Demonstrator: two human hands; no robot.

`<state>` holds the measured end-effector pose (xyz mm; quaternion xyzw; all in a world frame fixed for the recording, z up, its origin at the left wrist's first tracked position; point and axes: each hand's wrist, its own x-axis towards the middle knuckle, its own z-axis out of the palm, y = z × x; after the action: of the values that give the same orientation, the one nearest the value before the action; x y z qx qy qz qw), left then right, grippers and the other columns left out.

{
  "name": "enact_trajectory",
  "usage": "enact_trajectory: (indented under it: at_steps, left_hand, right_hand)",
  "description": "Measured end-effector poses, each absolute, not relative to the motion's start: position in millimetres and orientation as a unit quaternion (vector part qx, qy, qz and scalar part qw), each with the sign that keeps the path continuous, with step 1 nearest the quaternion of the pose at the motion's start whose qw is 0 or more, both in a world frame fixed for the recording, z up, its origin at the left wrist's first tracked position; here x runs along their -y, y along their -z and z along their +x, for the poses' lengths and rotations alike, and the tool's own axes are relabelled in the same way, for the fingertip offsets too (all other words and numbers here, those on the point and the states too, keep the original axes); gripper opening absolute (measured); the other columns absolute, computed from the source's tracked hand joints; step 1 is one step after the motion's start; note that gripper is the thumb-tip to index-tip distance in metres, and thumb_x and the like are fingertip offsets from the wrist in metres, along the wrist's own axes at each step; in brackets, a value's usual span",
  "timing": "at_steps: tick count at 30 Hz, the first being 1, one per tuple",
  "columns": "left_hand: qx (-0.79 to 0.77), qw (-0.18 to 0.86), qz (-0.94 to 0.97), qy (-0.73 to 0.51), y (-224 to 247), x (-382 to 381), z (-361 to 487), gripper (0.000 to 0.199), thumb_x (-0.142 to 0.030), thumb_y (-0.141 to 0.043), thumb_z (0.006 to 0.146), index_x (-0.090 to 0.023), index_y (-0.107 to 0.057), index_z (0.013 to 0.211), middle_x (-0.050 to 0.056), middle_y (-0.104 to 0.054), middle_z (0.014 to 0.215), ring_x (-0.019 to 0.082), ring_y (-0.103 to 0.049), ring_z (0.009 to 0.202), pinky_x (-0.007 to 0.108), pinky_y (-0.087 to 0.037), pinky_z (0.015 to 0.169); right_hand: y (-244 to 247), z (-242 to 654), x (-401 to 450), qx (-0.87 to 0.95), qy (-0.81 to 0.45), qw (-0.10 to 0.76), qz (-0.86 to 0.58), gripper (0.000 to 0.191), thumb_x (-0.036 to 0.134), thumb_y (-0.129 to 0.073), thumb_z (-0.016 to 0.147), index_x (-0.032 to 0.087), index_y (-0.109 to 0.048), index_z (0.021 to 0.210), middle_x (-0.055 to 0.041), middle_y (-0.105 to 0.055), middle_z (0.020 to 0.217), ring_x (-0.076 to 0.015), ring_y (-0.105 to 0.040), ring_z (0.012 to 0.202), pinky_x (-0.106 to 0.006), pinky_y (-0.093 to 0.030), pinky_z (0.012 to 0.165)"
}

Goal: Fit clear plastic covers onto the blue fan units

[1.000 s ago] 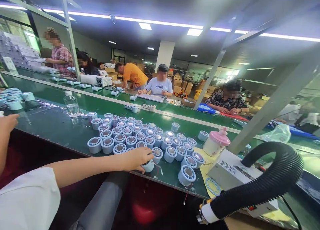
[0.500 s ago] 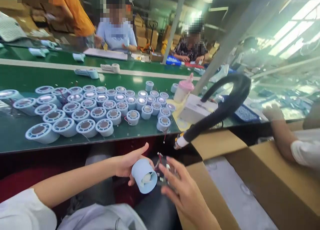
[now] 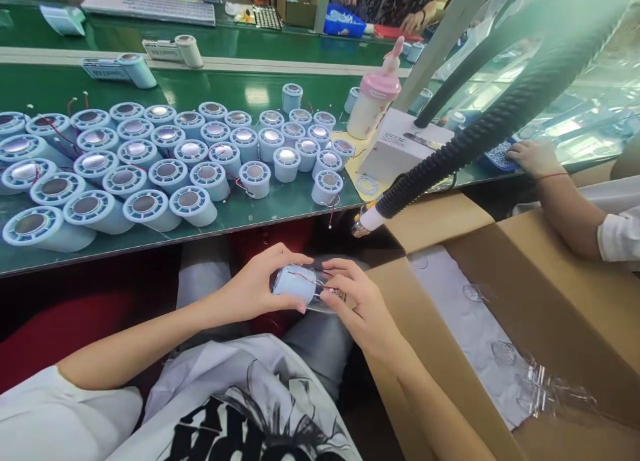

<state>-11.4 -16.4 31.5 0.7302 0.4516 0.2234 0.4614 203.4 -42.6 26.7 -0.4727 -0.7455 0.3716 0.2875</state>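
Above my lap, my left hand [image 3: 260, 284] is wrapped round a light blue cylinder [image 3: 296, 283] that lies on its side, with thin red wires along it. My right hand [image 3: 357, 301] grips a clear plastic part [image 3: 326, 303] at the cylinder's right end; its fingers are bent close to the wires. Part of the clear piece is hidden by the fingers. Beyond my hands, several similar blue cylinders [image 3: 193, 201] stand in rows on the green table [image 3: 240, 224].
A black flexible hose [image 3: 430, 174] with a metal tip hangs right of centre. An open cardboard box [image 3: 525, 274] holds clear plastic pieces. A pink-lidded bottle [image 3: 373, 104] stands by a white box [image 3: 400, 147]. Another person's hand [image 3: 535, 159] rests at the right.
The view has tilted downward. My left hand has turned the cylinder sideways, and my right hand has closed in, so the cylinder and the clear part now meet.
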Motion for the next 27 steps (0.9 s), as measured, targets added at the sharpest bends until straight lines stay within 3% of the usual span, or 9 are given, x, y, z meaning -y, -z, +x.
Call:
enact_trajectory:
  at_steps: [4,9,15,18,20,23,27]
  left_hand:
    - [-0.429,0.443,0.735,-0.282,-17,19,-13,0.062,-0.048,-0.081,0.057,-0.024,-0.065,0.111,0.004,-0.05,0.103,0.021,-0.053,0.098,0.036,-0.047,0.09]
    - [-0.337,0.464,0.78,-0.25,-2,15,-16,0.065,-0.042,-0.081,0.06,-0.025,-0.061,0.119,0.01,-0.05,0.125,0.027,-0.051,0.116,0.044,-0.04,0.103]
    - [-0.301,0.57,0.727,-0.235,-6,14,-13,0.067,-0.029,-0.078,0.067,-0.024,-0.052,0.129,0.009,-0.057,0.128,0.025,-0.056,0.116,0.037,-0.047,0.097]
    - [-0.324,0.649,0.647,-0.235,-11,17,-10,0.065,-0.025,-0.077,0.067,-0.022,-0.052,0.127,0.01,-0.056,0.128,0.023,-0.058,0.112,0.036,-0.05,0.092]
    - [-0.341,0.702,0.571,-0.254,-12,20,-9,0.064,-0.024,-0.078,0.067,-0.021,-0.052,0.125,0.01,-0.056,0.126,0.022,-0.059,0.109,0.037,-0.05,0.092]
    - [-0.341,0.761,0.475,-0.282,-11,25,-9,0.06,-0.025,-0.077,0.069,-0.021,-0.052,0.123,0.008,-0.06,0.117,0.019,-0.061,0.098,0.034,-0.054,0.084]
    - [-0.32,0.785,0.458,-0.267,-13,29,-11,0.064,-0.029,-0.075,0.072,-0.025,-0.048,0.13,0.007,-0.06,0.113,0.016,-0.062,0.085,0.028,-0.056,0.066]
  right_hand:
    - [-31,200,47,0.73,-0.379,0.321,-0.469,0.019,0.02,-0.051,0.088,0.017,-0.063,0.073,-0.0085,-0.057,0.107,-0.0164,-0.061,0.092,-0.03,-0.048,0.081]
    - [-27,200,48,0.644,-0.465,0.362,-0.487,0.021,0.019,-0.056,0.08,0.018,-0.064,0.061,-0.0075,-0.064,0.099,-0.0194,-0.063,0.092,-0.031,-0.051,0.078]
    - [-22,204,40,0.498,-0.562,0.423,-0.507,0.023,0.02,-0.064,0.07,0.021,-0.064,0.047,-0.005,-0.072,0.088,-0.0232,-0.067,0.091,-0.037,-0.053,0.081]
    - [-22,207,39,0.483,-0.592,0.435,-0.477,0.016,0.026,-0.068,0.073,0.022,-0.071,0.058,-0.0066,-0.073,0.096,-0.0259,-0.067,0.097,-0.041,-0.055,0.083]
    - [-24,210,41,0.544,-0.575,0.419,-0.445,0.008,0.028,-0.075,0.07,0.024,-0.075,0.077,-0.0072,-0.069,0.112,-0.0277,-0.064,0.106,-0.043,-0.056,0.086]
    - [-29,214,46,0.704,-0.447,0.362,-0.416,0.039,0.022,-0.079,0.069,0.027,-0.069,0.106,-0.0076,-0.06,0.129,-0.0264,-0.058,0.117,-0.042,-0.052,0.095]
    - [-32,219,50,0.791,-0.329,0.329,-0.396,0.039,0.019,-0.073,0.076,0.026,-0.062,0.112,-0.0088,-0.06,0.129,-0.0231,-0.06,0.113,-0.036,-0.051,0.096]
